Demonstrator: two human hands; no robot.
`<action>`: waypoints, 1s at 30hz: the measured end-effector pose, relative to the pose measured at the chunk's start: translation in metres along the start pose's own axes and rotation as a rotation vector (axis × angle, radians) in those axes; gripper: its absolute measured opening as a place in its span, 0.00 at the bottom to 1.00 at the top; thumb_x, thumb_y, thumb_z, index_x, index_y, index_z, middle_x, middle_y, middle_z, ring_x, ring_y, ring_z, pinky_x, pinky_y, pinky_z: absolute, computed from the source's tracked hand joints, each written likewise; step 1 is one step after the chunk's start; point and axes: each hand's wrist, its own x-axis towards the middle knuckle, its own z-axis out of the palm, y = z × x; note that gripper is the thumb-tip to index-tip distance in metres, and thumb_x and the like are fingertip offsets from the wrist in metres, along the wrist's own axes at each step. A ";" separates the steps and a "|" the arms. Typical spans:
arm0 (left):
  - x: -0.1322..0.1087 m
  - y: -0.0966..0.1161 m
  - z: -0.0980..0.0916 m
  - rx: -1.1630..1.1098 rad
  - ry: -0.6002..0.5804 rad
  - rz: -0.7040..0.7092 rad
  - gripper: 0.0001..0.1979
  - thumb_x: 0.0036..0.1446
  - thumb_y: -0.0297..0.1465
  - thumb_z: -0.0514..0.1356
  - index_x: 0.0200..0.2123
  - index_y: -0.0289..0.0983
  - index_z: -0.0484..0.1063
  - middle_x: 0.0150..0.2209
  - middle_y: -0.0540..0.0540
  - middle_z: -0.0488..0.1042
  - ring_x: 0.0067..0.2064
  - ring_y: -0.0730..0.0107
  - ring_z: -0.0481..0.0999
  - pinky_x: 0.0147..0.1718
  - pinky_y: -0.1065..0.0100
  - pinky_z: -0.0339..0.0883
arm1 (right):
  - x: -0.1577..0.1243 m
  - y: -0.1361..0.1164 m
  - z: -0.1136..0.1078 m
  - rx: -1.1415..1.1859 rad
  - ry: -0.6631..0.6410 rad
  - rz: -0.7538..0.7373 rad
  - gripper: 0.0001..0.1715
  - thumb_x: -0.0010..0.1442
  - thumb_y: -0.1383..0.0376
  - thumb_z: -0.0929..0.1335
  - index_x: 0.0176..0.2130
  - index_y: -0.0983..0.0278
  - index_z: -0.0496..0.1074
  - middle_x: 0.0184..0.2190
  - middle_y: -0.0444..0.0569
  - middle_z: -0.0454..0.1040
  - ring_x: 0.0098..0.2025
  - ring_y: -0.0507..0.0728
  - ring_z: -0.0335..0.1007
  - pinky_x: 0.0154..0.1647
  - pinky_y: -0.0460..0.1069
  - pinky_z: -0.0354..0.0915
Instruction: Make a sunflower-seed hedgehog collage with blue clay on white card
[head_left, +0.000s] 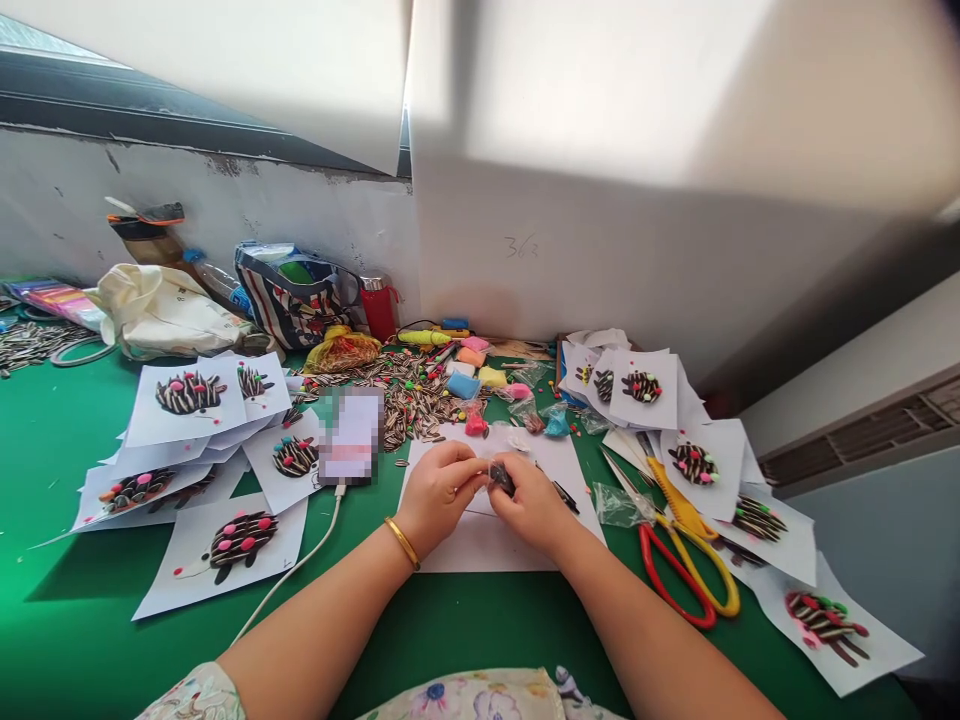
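Nearest, a floral garment (499, 698) shows at the bottom edge, and two bare forearms reach over the green table (487, 625), the left wrist ringed by a gold bracelet (403, 543). Ahead, the hands meet above a white sheet (480, 545). The right hand (529, 495) is closed around a small dark lump (501, 479), its thumb pressed along the near side; the left hand (442, 492) pinches the left edge of the same lump with thumb and forefinger. Whether the lump is bare or wrapped in clear film I cannot tell. The step in hand looks like working or opening it between the fingertips; the next move, as I judge it, calls for a firm right hold and a fine, controlled left pinch. To the right lie scissors (663, 522) with red and yellow handles, beside stacked cards bearing striped seed shapes and coloured dots; on the left, a similar card (244, 545) lies near a white cable (315, 552). Beyond the sheet's far edge come small packets in several colours, a blue one (463, 386) among them, next to a loose spread of striped seeds (405, 405). Farther off, a striped bag (289, 300) and a red bottle (379, 310) stand near the pale wall.
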 end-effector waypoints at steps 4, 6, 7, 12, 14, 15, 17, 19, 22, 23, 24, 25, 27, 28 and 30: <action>0.000 0.000 0.000 0.059 -0.006 0.042 0.07 0.61 0.30 0.59 0.37 0.40 0.78 0.35 0.45 0.73 0.37 0.68 0.70 0.36 0.65 0.68 | 0.000 0.001 0.001 -0.006 -0.014 0.015 0.05 0.55 0.70 0.63 0.34 0.62 0.65 0.30 0.44 0.68 0.32 0.54 0.61 0.33 0.48 0.55; 0.001 0.002 -0.001 0.079 -0.007 0.049 0.07 0.61 0.29 0.58 0.36 0.39 0.77 0.35 0.44 0.73 0.38 0.67 0.70 0.37 0.65 0.68 | 0.000 0.000 0.000 -0.008 -0.021 0.017 0.03 0.55 0.70 0.63 0.32 0.62 0.64 0.29 0.43 0.67 0.32 0.54 0.60 0.32 0.48 0.54; 0.002 0.003 -0.001 0.087 -0.010 0.046 0.06 0.61 0.28 0.58 0.36 0.38 0.76 0.36 0.44 0.73 0.39 0.66 0.70 0.38 0.64 0.68 | 0.000 0.000 0.000 -0.008 -0.025 0.020 0.03 0.55 0.70 0.62 0.31 0.62 0.64 0.29 0.43 0.66 0.31 0.54 0.60 0.32 0.48 0.54; 0.002 0.004 -0.003 0.085 0.006 0.009 0.06 0.62 0.29 0.57 0.37 0.38 0.75 0.36 0.44 0.72 0.40 0.66 0.70 0.40 0.63 0.68 | 0.001 -0.001 -0.002 0.000 -0.032 0.035 0.02 0.57 0.69 0.63 0.32 0.62 0.64 0.29 0.43 0.67 0.32 0.54 0.61 0.32 0.48 0.55; 0.002 0.001 -0.003 0.054 0.009 0.003 0.06 0.62 0.29 0.58 0.38 0.38 0.76 0.36 0.45 0.72 0.40 0.66 0.70 0.40 0.64 0.68 | 0.000 0.001 -0.002 0.014 -0.024 0.040 0.03 0.57 0.69 0.63 0.34 0.62 0.66 0.30 0.44 0.68 0.33 0.54 0.62 0.33 0.48 0.56; 0.001 -0.001 -0.003 0.035 0.005 0.006 0.06 0.61 0.29 0.59 0.39 0.39 0.77 0.36 0.45 0.72 0.40 0.66 0.70 0.40 0.64 0.68 | 0.000 0.002 -0.001 0.022 -0.021 0.043 0.04 0.57 0.69 0.63 0.35 0.62 0.66 0.31 0.44 0.69 0.34 0.54 0.62 0.34 0.48 0.56; 0.001 -0.003 -0.002 0.000 -0.007 0.017 0.06 0.60 0.30 0.60 0.39 0.40 0.77 0.36 0.45 0.72 0.39 0.67 0.70 0.38 0.65 0.68 | 0.000 0.003 -0.001 0.032 -0.021 0.051 0.06 0.56 0.69 0.64 0.36 0.62 0.67 0.32 0.44 0.70 0.34 0.55 0.63 0.34 0.48 0.57; 0.000 -0.004 -0.001 -0.017 -0.009 0.023 0.06 0.60 0.30 0.61 0.38 0.41 0.78 0.36 0.46 0.73 0.39 0.68 0.71 0.38 0.65 0.68 | 0.000 0.002 -0.001 0.033 -0.026 0.055 0.07 0.55 0.70 0.64 0.37 0.62 0.68 0.32 0.44 0.70 0.34 0.54 0.64 0.34 0.48 0.58; 0.000 -0.004 -0.001 -0.017 0.017 0.017 0.05 0.59 0.30 0.61 0.36 0.40 0.78 0.35 0.46 0.73 0.38 0.68 0.71 0.37 0.66 0.68 | 0.000 0.000 -0.002 0.029 -0.031 0.054 0.06 0.55 0.70 0.63 0.35 0.61 0.67 0.30 0.43 0.69 0.33 0.54 0.63 0.33 0.47 0.57; 0.000 -0.003 -0.001 -0.013 0.026 0.012 0.05 0.59 0.30 0.61 0.37 0.40 0.78 0.35 0.46 0.73 0.38 0.68 0.71 0.37 0.66 0.68 | 0.001 -0.001 -0.003 0.027 -0.031 0.051 0.05 0.55 0.70 0.63 0.34 0.61 0.66 0.29 0.42 0.68 0.32 0.53 0.62 0.32 0.47 0.56; 0.000 -0.003 -0.001 -0.010 0.034 0.006 0.05 0.59 0.30 0.61 0.37 0.40 0.78 0.35 0.45 0.73 0.38 0.68 0.71 0.36 0.65 0.68 | 0.001 -0.002 -0.003 0.024 -0.030 0.047 0.04 0.55 0.70 0.63 0.33 0.61 0.65 0.28 0.42 0.68 0.31 0.53 0.61 0.31 0.47 0.55; 0.001 -0.003 -0.002 -0.008 0.041 0.000 0.05 0.60 0.30 0.61 0.37 0.40 0.78 0.34 0.45 0.73 0.38 0.68 0.71 0.37 0.65 0.68 | 0.001 -0.002 -0.004 0.020 -0.028 0.043 0.04 0.55 0.70 0.63 0.32 0.61 0.65 0.28 0.42 0.67 0.30 0.53 0.60 0.30 0.47 0.54; 0.001 -0.003 -0.002 -0.007 0.050 -0.011 0.05 0.60 0.31 0.61 0.37 0.40 0.78 0.34 0.46 0.73 0.38 0.68 0.71 0.37 0.65 0.68 | 0.001 -0.002 -0.004 0.012 -0.021 0.035 0.04 0.55 0.70 0.63 0.30 0.61 0.63 0.27 0.42 0.65 0.29 0.53 0.59 0.29 0.47 0.53; 0.001 -0.003 -0.002 -0.010 0.052 -0.015 0.05 0.59 0.31 0.61 0.37 0.40 0.78 0.34 0.46 0.73 0.38 0.68 0.71 0.37 0.65 0.68 | 0.001 -0.001 -0.004 0.008 -0.017 0.033 0.04 0.55 0.70 0.63 0.30 0.61 0.63 0.26 0.42 0.65 0.29 0.53 0.59 0.29 0.47 0.53; 0.001 -0.003 -0.002 -0.019 0.048 -0.023 0.05 0.59 0.31 0.62 0.37 0.41 0.78 0.34 0.46 0.73 0.38 0.68 0.71 0.38 0.65 0.68 | 0.001 0.000 -0.004 0.000 -0.013 0.030 0.04 0.55 0.70 0.63 0.30 0.61 0.63 0.27 0.42 0.65 0.30 0.53 0.59 0.30 0.47 0.52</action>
